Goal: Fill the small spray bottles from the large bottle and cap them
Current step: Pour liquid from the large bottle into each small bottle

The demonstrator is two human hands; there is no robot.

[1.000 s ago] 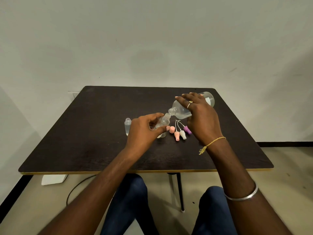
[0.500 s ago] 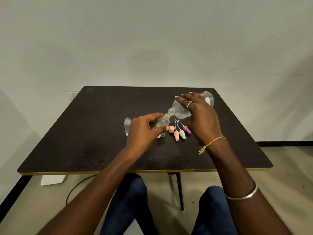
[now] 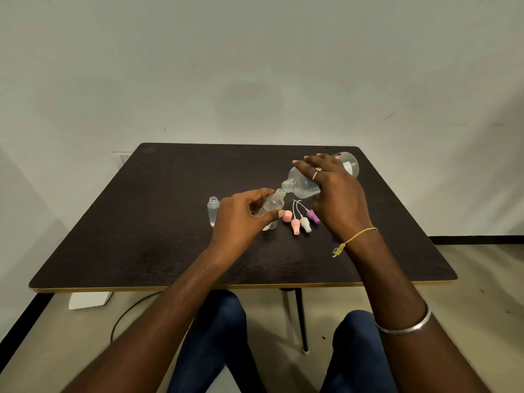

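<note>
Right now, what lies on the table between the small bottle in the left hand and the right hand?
In the head view, a pink cap, a pink spray top, a white spray top and a purple spray top lie there.

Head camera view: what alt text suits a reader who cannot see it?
The right hand tips a large clear bottle into a small bottle held by the left hand over a dark table. Spray caps and another open bottle sit nearby.
</note>
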